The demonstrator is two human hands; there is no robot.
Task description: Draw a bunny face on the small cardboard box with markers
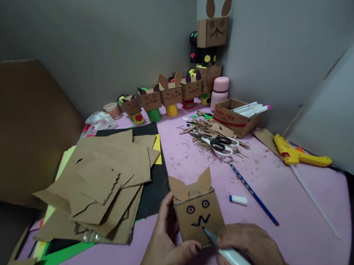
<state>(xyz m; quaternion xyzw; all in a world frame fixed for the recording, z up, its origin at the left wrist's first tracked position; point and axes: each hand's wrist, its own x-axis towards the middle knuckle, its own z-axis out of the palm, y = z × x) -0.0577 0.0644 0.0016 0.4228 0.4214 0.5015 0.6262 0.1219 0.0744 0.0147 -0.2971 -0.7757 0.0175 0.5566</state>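
A small cardboard box with two pointed ears stands close to me, its front drawn with round eyes and a zigzag mouth in dark ink. My left hand grips it from the left, thumb low on the front and fingers behind the side. Pinched in my right hand is a white marker, its tip at the box face just below the mouth. On the table to the right lie the white marker cap and a blue pencil.
Cardboard sheets are piled at the left over black paper. Scissors rest on cardboard scraps beside a box of markers. A yellow glue gun lies at right. Several animal-faced figures and a pink bottle stand behind.
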